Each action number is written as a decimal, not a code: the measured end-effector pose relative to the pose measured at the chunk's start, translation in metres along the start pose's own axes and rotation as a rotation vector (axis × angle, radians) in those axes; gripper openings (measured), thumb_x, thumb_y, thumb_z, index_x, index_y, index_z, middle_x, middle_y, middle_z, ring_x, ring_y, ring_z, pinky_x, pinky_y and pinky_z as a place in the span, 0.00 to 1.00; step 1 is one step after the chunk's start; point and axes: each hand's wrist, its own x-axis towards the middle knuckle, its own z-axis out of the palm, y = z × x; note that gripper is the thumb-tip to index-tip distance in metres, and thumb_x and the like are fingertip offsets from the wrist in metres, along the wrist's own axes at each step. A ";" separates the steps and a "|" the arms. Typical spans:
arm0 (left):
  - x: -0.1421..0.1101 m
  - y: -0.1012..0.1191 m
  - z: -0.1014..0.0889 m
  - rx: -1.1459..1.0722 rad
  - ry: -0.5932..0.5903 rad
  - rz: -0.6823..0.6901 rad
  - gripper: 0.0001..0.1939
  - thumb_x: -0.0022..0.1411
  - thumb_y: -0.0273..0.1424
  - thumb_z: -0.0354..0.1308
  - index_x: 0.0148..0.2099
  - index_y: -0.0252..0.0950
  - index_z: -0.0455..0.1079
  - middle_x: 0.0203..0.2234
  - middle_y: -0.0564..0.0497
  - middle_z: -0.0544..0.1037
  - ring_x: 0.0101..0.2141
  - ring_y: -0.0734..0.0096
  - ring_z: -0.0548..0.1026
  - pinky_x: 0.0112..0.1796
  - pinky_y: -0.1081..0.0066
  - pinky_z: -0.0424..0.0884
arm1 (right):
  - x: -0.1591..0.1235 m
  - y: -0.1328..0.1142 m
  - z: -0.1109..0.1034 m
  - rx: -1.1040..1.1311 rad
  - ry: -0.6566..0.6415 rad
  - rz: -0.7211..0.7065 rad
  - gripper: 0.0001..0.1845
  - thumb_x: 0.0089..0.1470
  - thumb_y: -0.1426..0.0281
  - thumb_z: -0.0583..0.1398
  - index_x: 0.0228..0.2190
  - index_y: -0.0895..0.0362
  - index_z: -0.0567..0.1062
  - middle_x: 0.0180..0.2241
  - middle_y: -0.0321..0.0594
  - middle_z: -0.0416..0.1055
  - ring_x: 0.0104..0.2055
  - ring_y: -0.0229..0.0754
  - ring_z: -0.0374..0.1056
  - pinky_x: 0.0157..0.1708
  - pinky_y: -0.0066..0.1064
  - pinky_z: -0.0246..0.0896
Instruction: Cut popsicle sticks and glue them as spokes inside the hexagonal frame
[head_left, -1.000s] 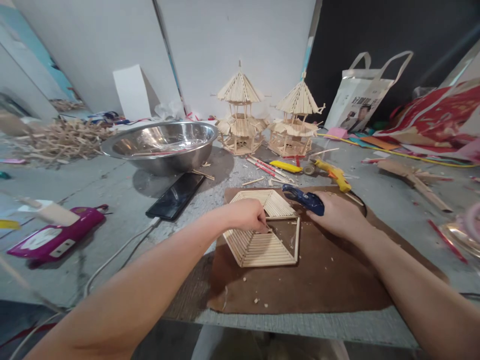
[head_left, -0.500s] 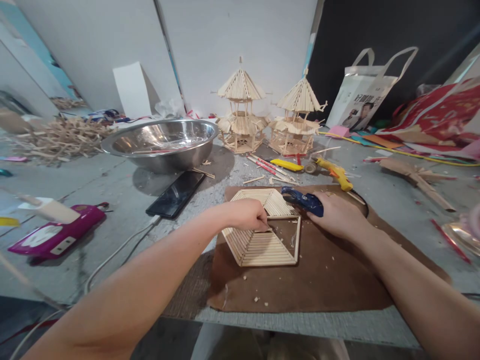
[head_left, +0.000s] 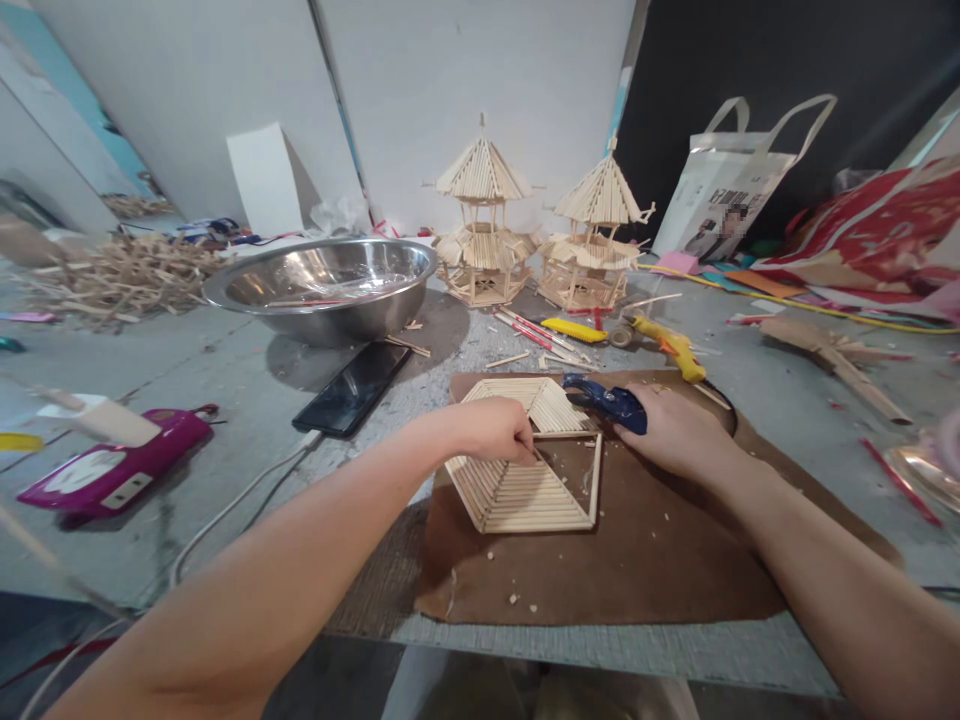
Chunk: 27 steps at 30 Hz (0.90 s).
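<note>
A flat hexagonal panel of pale wooden sticks (head_left: 536, 505) lies on a brown mat, its right-hand section an open frame. My left hand (head_left: 499, 428) is over the panel's middle, fingers closed in a pinch at the narrow inner end of the front section. They are on a short wooden stick there, mostly hidden by the fingertips. Beside the panel's far right edge, my right hand (head_left: 667, 425) is wrapped around dark blue cutters (head_left: 611, 402). The jaws point left, over the panel's rear right edge.
Two stick-built pagoda models (head_left: 484, 215) stand at the back. A steel basin (head_left: 337, 310), a phone (head_left: 352, 390) and a purple power strip (head_left: 124, 465) are to the left. Behind the brown mat (head_left: 637, 570) lie a yellow glue gun (head_left: 671, 348) and a yellow knife (head_left: 574, 330).
My left fingertips have shifted slightly, and the short stick beneath them, visible before, now lies close against the front section's inner end. My right hand and the cutters stay put.
</note>
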 end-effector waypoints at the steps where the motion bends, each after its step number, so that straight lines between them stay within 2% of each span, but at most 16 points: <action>1: 0.000 0.000 0.000 -0.006 0.002 -0.002 0.10 0.46 0.34 0.53 0.28 0.36 0.72 0.16 0.56 0.70 0.17 0.82 0.60 0.21 0.79 0.53 | 0.000 0.000 0.000 -0.002 0.000 -0.008 0.21 0.45 0.57 0.50 0.41 0.53 0.65 0.35 0.43 0.68 0.37 0.45 0.63 0.31 0.31 0.53; 12: 0.002 -0.002 0.001 -0.021 0.010 -0.022 0.10 0.46 0.36 0.53 0.27 0.35 0.71 0.16 0.56 0.70 0.18 0.82 0.60 0.20 0.79 0.53 | -0.002 0.000 0.001 0.014 0.018 0.001 0.21 0.44 0.59 0.52 0.41 0.54 0.64 0.37 0.43 0.68 0.37 0.46 0.63 0.31 0.32 0.53; 14: 0.003 -0.001 0.002 -0.071 0.073 -0.029 0.10 0.46 0.36 0.53 0.27 0.35 0.71 0.18 0.55 0.71 0.19 0.81 0.63 0.21 0.80 0.54 | -0.002 0.001 0.000 0.054 0.049 -0.005 0.21 0.43 0.60 0.52 0.41 0.54 0.64 0.36 0.43 0.67 0.38 0.46 0.63 0.32 0.32 0.54; 20: 0.007 0.004 0.002 -0.281 0.432 -0.018 0.14 0.50 0.38 0.49 0.31 0.34 0.69 0.25 0.53 0.73 0.26 0.77 0.67 0.27 0.78 0.59 | -0.005 -0.005 -0.007 0.198 0.173 -0.106 0.24 0.41 0.66 0.54 0.44 0.56 0.60 0.40 0.44 0.65 0.40 0.45 0.61 0.37 0.33 0.54; 23: 0.007 0.006 0.003 -0.383 0.531 0.049 0.14 0.52 0.37 0.48 0.31 0.33 0.69 0.24 0.54 0.72 0.26 0.78 0.66 0.28 0.78 0.60 | -0.009 -0.011 -0.009 0.241 0.207 -0.143 0.24 0.42 0.66 0.53 0.44 0.57 0.60 0.40 0.43 0.65 0.41 0.45 0.60 0.38 0.34 0.54; 27: 0.007 0.006 0.005 -0.383 0.626 0.068 0.14 0.51 0.38 0.49 0.30 0.33 0.67 0.20 0.56 0.68 0.24 0.79 0.63 0.26 0.78 0.58 | -0.013 -0.017 -0.010 0.267 0.218 -0.170 0.23 0.41 0.66 0.54 0.43 0.54 0.60 0.39 0.40 0.65 0.40 0.45 0.61 0.37 0.33 0.55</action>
